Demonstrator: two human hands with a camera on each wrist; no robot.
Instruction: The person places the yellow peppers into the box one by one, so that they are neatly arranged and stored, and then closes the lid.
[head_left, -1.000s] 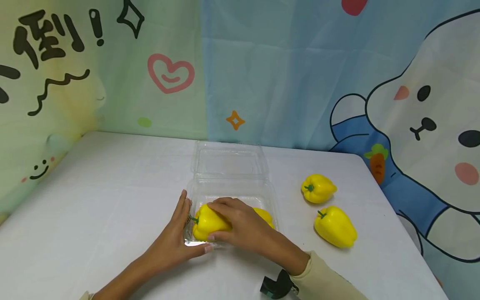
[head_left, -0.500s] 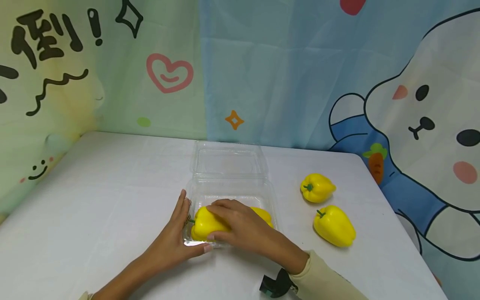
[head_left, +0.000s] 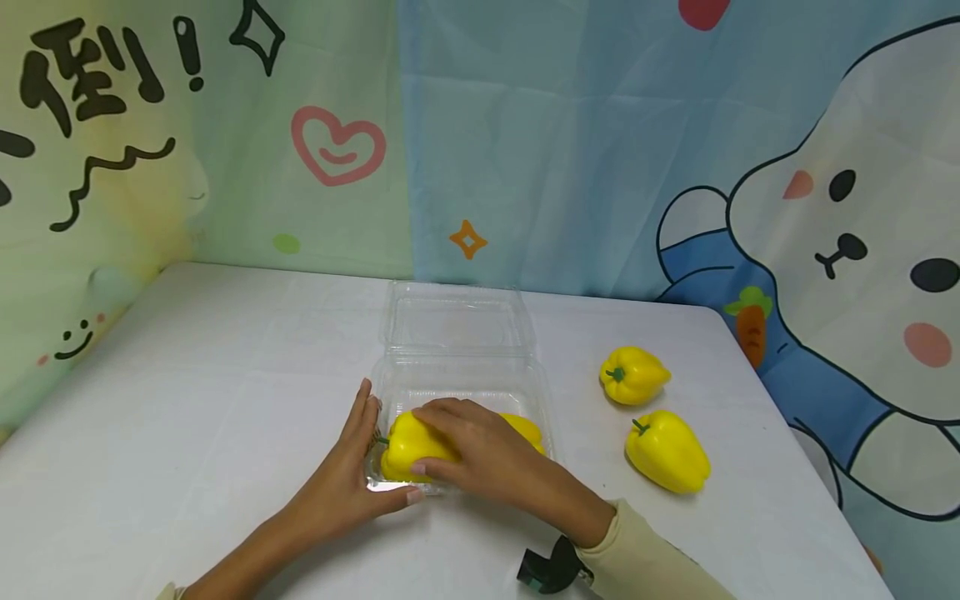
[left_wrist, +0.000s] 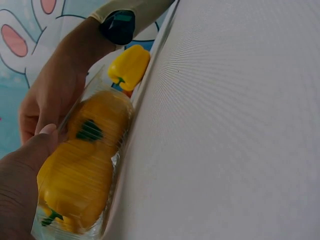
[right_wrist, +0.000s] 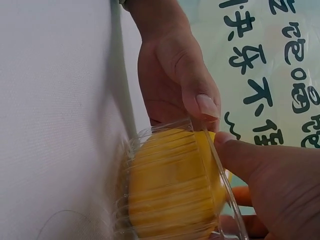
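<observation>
Yellow pepper [head_left: 416,443] in the clear box [head_left: 459,375], right hand [head_left: 483,446] clamped on it, left hand [head_left: 351,473] straight-fingered at 8 o'clock, looks like two in, two loose peppers [head_left: 667,452] out at 3 o'clock.

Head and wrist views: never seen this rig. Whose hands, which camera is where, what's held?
No machine here: these are a person's bare hands. The head camera looks forward and down; a camera on each wrist shows that hand's work. On the white table sits an open clear container. To its right lie a far pepper and a near pepper. The right hand grips a yellow pepper inside the container; another pepper there is partly hidden. The left hand rests against the container's left side.
</observation>
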